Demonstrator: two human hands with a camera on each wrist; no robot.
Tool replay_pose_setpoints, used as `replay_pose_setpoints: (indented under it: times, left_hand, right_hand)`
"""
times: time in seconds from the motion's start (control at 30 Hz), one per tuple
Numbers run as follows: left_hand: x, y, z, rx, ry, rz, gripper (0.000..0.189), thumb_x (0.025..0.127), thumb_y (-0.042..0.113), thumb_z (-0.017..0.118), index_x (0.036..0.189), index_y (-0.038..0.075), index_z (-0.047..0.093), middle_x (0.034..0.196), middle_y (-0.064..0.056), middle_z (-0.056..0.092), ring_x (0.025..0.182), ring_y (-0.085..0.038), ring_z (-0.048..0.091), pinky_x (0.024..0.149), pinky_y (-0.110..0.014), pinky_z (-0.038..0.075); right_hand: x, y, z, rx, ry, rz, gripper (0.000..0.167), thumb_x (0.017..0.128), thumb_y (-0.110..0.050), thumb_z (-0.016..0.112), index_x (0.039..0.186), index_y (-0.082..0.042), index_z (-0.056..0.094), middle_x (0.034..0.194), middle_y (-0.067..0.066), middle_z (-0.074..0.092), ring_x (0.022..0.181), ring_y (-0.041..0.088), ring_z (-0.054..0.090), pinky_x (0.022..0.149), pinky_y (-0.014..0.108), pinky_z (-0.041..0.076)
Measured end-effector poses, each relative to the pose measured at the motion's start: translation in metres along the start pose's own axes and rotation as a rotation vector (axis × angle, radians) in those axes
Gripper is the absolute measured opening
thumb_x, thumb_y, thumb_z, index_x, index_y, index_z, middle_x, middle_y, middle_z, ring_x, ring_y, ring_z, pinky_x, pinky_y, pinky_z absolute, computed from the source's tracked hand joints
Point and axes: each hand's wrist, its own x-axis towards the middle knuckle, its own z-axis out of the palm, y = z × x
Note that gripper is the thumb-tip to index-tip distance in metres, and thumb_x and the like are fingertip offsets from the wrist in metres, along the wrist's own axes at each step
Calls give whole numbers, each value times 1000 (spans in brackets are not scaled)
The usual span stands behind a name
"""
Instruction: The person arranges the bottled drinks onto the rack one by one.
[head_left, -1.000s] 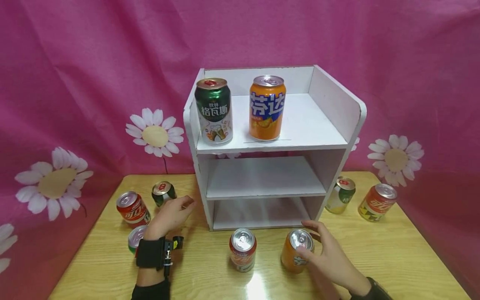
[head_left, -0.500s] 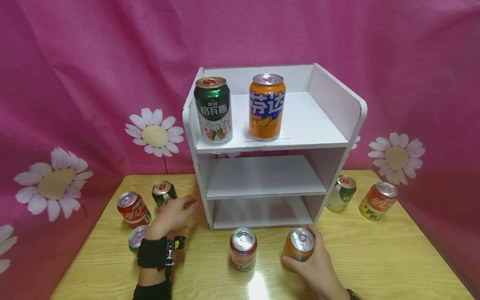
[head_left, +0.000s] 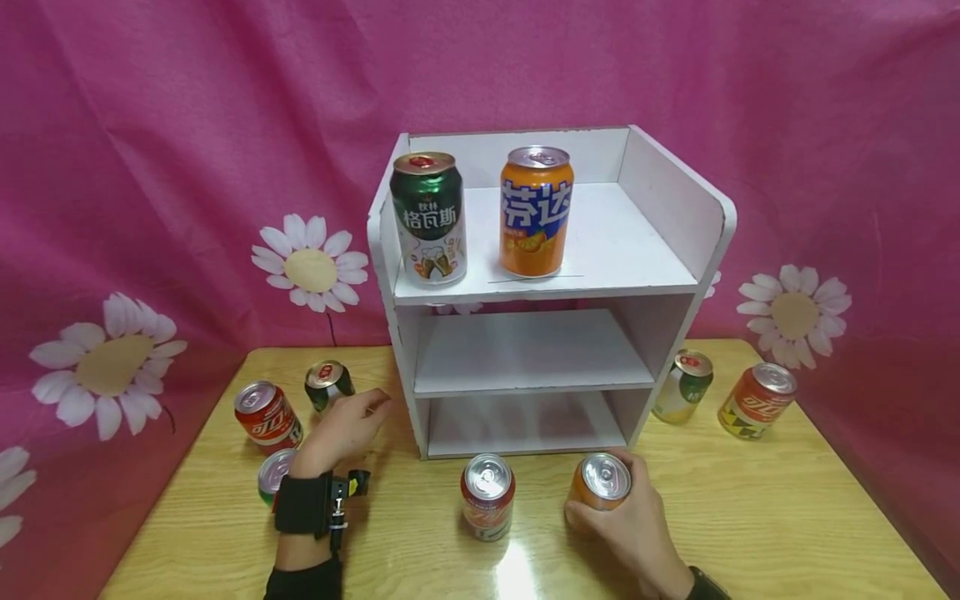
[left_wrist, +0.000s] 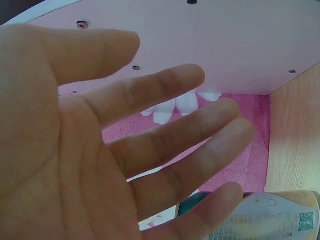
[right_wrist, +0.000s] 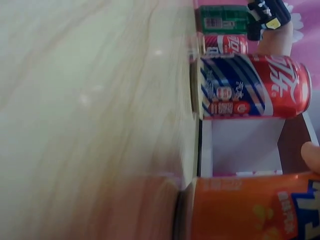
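Observation:
My right hand [head_left: 628, 521] grips an orange soda can [head_left: 604, 483] in front of the shelf's right side, thumb on the near side and fingers round the far side. In the right wrist view the orange can [right_wrist: 245, 207] stands at the bottom, with a fingertip [right_wrist: 311, 156] at its upper part. My left hand [head_left: 348, 429] holds nothing, its fingers relaxed and spread in the left wrist view, beside the shelf's left wall. Just behind it stands a green kvass can [head_left: 327, 387]. A red cola can [head_left: 487, 498] is upright between the hands.
A white three-level shelf [head_left: 532, 350] stands mid-table, with a green can [head_left: 429, 218] and an orange can [head_left: 536, 212] on top. At left are a red can [head_left: 267, 417] and a green-based can [head_left: 276, 475]. At right stand a green-white can [head_left: 682, 387] and a red-yellow can [head_left: 757, 401].
My right hand has moved in from the right and its thumb and fingers have come round the orange can. The left hand has stayed in place.

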Motion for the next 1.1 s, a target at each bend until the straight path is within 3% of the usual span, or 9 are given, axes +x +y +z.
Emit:
replay_pose_setpoints:
  times: [0.2, 0.37, 0.57, 0.8, 1.1]
  left_hand:
    - [0, -1, 0, 2, -1, 5, 31, 101, 20, 44, 119, 1, 60, 105, -12, 65, 89, -20, 58, 78, -42, 48]
    - [0, -1, 1, 9, -1, -2, 33, 101, 23, 45, 121, 1, 60, 114, -14, 63, 101, -26, 60, 84, -45, 47]
    - [1, -2, 2, 10, 1, 6, 33, 101, 24, 45, 119, 2, 61, 112, -13, 64, 100, -26, 60, 83, -45, 48]
    - [1, -1, 2, -2, -2, 9, 31, 101, 22, 45, 119, 2, 61, 108, -12, 65, 93, -22, 60, 79, -42, 48]
    - [1, -4, 1, -5, -5, 6, 32, 101, 23, 44, 120, 2, 61, 110, -12, 64, 97, -24, 60, 81, -43, 48]
  right_hand:
    - [3, 8, -3, 21, 3, -107, 82, 59, -16, 91, 123, 1, 42, 111, 18, 59, 98, 29, 59, 79, 35, 49]
    - [6, 13, -5, 38, -15, -138, 81, 60, -12, 90, 122, 2, 41, 111, 18, 58, 98, 30, 59, 77, 32, 49]
    - [12, 23, -9, 38, -52, -179, 75, 61, -13, 89, 119, -1, 43, 107, 15, 61, 94, 27, 60, 73, 30, 51]
    - [9, 20, -10, 55, -62, -144, 76, 61, -12, 89, 121, -2, 44, 109, 13, 61, 96, 23, 58, 77, 30, 49]
    - [6, 13, -9, 69, -81, -95, 83, 58, -18, 92, 123, -5, 42, 110, 13, 60, 97, 25, 58, 78, 32, 48]
